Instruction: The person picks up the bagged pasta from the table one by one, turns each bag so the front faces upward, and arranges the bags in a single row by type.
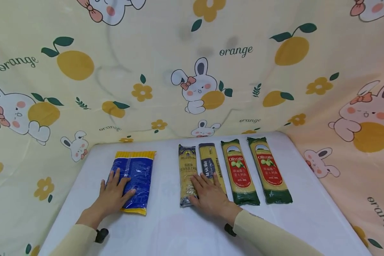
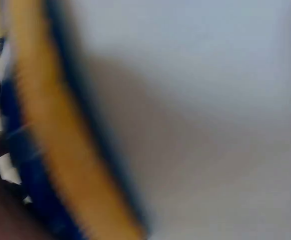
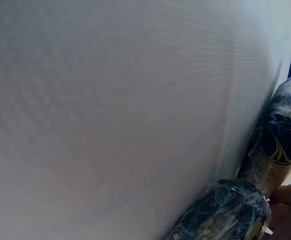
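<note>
My left hand rests with spread fingers on the left side of a blue packet with yellow ends. In the left wrist view, that packet's blurred yellow edge runs down beside part of the hand. My right hand lies across the lower parts of two spaghetti packs, fingers stretched out. One is a clear-and-gold pack; the other is a yellow pack with a dark blue label. Their crinkled wrapper ends appear at the lower right of the right wrist view.
Two green-and-gold pasta packs with red labels, the nearer one and the outer one, lie to the right. All rest on a white-covered table. A patterned curtain encloses the back and sides.
</note>
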`<state>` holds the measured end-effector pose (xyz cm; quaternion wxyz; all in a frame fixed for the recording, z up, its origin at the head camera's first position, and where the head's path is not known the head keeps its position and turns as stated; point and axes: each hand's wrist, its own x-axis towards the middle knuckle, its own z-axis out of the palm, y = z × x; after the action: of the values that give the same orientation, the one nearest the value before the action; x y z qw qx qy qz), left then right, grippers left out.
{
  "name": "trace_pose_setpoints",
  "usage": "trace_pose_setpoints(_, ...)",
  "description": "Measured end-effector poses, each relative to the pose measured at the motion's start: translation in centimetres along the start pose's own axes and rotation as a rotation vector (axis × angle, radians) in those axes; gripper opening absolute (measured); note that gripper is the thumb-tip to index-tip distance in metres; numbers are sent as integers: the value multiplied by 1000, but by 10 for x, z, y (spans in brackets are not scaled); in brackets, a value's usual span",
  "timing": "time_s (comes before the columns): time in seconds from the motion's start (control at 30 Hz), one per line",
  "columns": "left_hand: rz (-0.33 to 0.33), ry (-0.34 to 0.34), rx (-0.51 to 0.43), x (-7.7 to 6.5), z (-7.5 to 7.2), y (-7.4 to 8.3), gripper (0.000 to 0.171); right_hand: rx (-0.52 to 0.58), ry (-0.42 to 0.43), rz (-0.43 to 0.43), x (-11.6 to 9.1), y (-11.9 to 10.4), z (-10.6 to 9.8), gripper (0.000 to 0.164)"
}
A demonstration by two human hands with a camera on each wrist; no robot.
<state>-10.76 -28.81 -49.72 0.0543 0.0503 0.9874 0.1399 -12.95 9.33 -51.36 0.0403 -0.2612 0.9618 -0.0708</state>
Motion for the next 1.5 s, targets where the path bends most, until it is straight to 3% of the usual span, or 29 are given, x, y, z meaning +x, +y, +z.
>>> trace_pose_setpoints(0.13,6,10,28,-8,15,4,76,15,-2,-11,3,-1,1,77)
trace_pose_setpoints(0.33,-74,-130,-17,-27,25,56,89,6,7,10,2,-2,1,77)
trace_pose_setpoints(0.43,-83,-144,-30,-36,27,75,86,7,15,11,1,-2,1,77)
trace_pose_setpoints(0.53,-66,-143,-6,-43,27,85,82,17,19,16,0,-2,0,78)
trace_pose_setpoints(0.67,-51,-161,51,-47,22,90,76,32,40,29,-2,-4,-1,76)
trace_pose_setpoints(0.83,-43,-172,143,-41,-2,92,59,5,121,22,-6,-13,-2,67)
trace_pose_setpoints(1.0,-34,-98,201,-17,-25,84,45,-88,237,-18,-11,-25,-3,56)
trace_pose_setpoints(1.17,-19,-5,205,32,-38,77,35,-139,321,-79,-14,-45,-2,37)
trace_pose_setpoints(1.37,24,37,234,95,-34,87,31,-143,212,-148,-16,-81,5,46)
trace_pose_setpoints(1.5,15,16,254,116,-22,97,41,-144,107,-110,-14,-99,10,58)
